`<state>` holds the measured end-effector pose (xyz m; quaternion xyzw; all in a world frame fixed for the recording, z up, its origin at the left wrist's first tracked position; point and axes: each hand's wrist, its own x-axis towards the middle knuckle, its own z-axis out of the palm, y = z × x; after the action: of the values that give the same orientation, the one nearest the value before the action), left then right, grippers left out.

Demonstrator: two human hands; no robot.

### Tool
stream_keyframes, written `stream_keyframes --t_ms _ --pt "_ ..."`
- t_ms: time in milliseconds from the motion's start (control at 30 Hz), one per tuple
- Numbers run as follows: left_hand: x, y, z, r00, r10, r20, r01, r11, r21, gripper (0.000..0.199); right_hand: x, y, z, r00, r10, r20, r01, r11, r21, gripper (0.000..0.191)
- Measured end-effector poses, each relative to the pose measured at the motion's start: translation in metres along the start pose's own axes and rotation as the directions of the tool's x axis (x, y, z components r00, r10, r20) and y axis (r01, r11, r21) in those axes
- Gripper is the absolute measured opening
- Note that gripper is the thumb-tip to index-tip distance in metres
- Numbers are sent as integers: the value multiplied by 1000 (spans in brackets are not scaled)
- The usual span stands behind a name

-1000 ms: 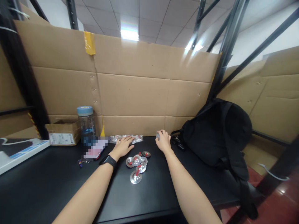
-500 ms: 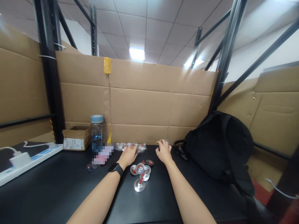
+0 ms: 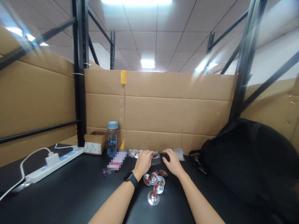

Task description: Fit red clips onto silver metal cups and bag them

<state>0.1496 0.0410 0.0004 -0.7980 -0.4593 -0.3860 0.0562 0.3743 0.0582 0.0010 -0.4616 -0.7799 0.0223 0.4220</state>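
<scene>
My left hand (image 3: pixel 144 161), with a dark smartwatch (image 3: pixel 131 179) on its wrist, reaches over clear plastic packets (image 3: pixel 156 159) that hold small metal pieces with red parts. Its fingers stretch forward at the packets; the thumb is mostly hidden. To its right, my right hand (image 3: pixel 173 162) is open and holds nothing, thumb and fingers apart, beside another clear plastic bag (image 3: pixel 179 153). Between my forearms lies a loose cluster of small silver finger cymbals (image 3: pixel 153 179) with red loops. One cymbal (image 3: pixel 153 199) lies nearest me, and a darker one (image 3: pixel 163 173) sits near my right wrist.
A white power strip (image 3: pixel 56 166) with plugged cords runs along the left. Behind it stand an open cardboard box (image 3: pixel 96 143) and a blue-lidded bottle (image 3: pixel 112 137). A blurred-out item (image 3: pixel 116 161) lies nearby. A black backpack (image 3: pixel 247 165) fills the right; cardboard walls (image 3: pixel 173 115) close the back.
The camera view has swung left and tilted up, so everything sits farther right and lower. The clear bag by my right hand now shows more. The cymbals keep their arrangement.
</scene>
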Motion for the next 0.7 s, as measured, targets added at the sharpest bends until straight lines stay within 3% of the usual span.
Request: stream_keyframes --t_ms 133,333,467,700 --pt "-4 7 1 1000 2 -28 -8 980 -199 30 2 -14 -5 995 0 98 -23 973 232 31" --pt "-3 15 0 996 -79 -47 57 933 -355 25 1 -22 -9 994 -9 111 -25 953 301 22" --pt "-3 14 -3 988 -155 -21 124 858 -499 24 2 -19 -5 979 38 198 -128 876 464 28" --pt "-4 3 -2 983 -160 93 178 681 -710 51 3 -20 -3 955 118 271 -263 757 598 39"
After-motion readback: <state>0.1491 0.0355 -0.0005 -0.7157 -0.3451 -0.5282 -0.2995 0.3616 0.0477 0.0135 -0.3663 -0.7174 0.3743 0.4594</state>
